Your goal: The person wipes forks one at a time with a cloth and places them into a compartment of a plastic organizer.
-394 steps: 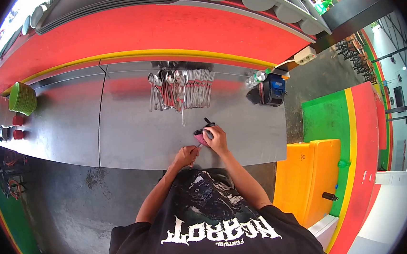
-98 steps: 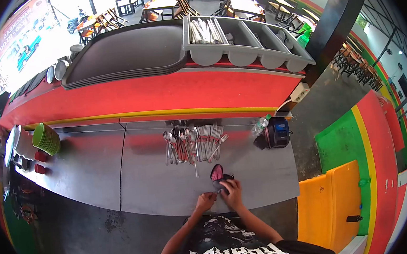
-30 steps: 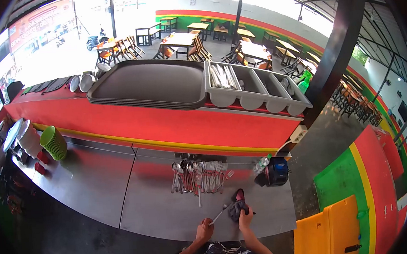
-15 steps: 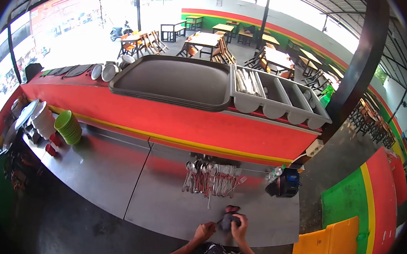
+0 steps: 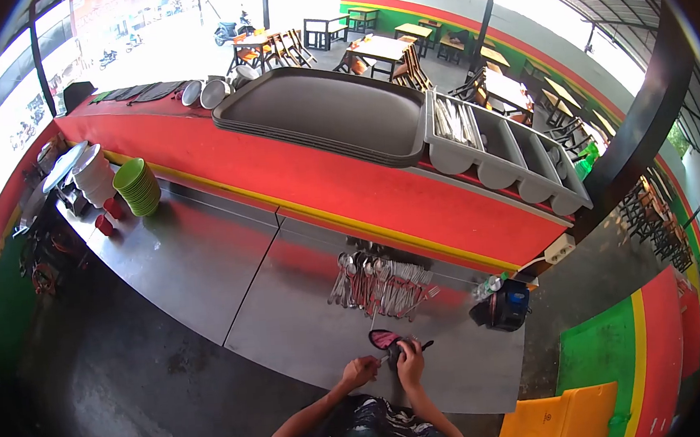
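Note:
Near the counter's front edge, my right hand (image 5: 411, 363) is closed around a dark cloth (image 5: 394, 355). A pink piece with a black rim (image 5: 383, 339) shows just beyond the cloth, and a dark tip sticks out to the right of my fingers. My left hand (image 5: 361, 371) is closed beside it, pinching the end of a thin metal utensil (image 5: 384, 359) that runs to the cloth. Beyond my hands, many spoons and forks (image 5: 381, 283) lie in rows on the steel counter (image 5: 293, 330).
A black bag (image 5: 506, 305) and a plastic bottle (image 5: 487, 288) are right of the cutlery. Green bowls (image 5: 137, 188) and red cups (image 5: 104, 225) stand far left. Trays (image 5: 317, 114) and a grey cutlery holder (image 5: 497, 153) rest on the red ledge. An orange chair (image 5: 557, 421) is lower right.
The view has shifted, so the counter items appear farther right and slightly higher. The pink piece with its black rim shows more openly, and a dark tip now sticks out right of my right hand.

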Motion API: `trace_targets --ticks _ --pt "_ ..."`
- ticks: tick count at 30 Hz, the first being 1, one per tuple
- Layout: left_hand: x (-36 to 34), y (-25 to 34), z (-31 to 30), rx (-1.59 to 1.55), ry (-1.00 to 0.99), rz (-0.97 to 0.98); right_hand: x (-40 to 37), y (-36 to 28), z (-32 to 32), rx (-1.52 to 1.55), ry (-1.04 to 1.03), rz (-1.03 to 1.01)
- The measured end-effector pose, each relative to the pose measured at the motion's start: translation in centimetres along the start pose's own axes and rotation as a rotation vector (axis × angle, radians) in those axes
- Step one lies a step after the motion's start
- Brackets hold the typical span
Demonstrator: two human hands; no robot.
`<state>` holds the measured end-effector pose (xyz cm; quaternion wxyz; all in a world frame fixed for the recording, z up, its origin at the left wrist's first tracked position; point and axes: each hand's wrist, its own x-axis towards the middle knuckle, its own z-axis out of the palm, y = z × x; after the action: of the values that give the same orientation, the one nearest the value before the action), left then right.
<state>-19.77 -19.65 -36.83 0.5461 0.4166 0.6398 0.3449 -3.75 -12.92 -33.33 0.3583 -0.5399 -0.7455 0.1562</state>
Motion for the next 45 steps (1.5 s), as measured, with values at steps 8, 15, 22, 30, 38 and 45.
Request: trace_targets --ticks 8,15,22,30,38,45 --pt "0.0 1.2 0.0 0.019 -0.016 -0.006 0.9 1.4 0.2 0.018 0.063 0.123" --pt "-0.1 -0.1 -0.2 0.029 -0.005 0.073 2.1 5.2 0.7 -0.014 0.261 0.390" --pt "-0.7 -1.5 -0.1 -0.060 0.009 0.155 3.6 5.2 -1.8 0.114 0.472 0.512" --pt "1.1 -5.8 -0.1 0.245 0.112 0.310 -2.3 -5.0 -0.4 0.328 -0.163 -0.057" --pt "-0.2 -0.9 -0.4 0.017 -0.032 0.130 -1.8 -1.8 0.5 0.161 -0.175 -0.098" --pt "-0.4 -1.1 -0.2 -0.056 -0.073 0.136 0.4 0.3 0.2 0.132 0.098 0.019"
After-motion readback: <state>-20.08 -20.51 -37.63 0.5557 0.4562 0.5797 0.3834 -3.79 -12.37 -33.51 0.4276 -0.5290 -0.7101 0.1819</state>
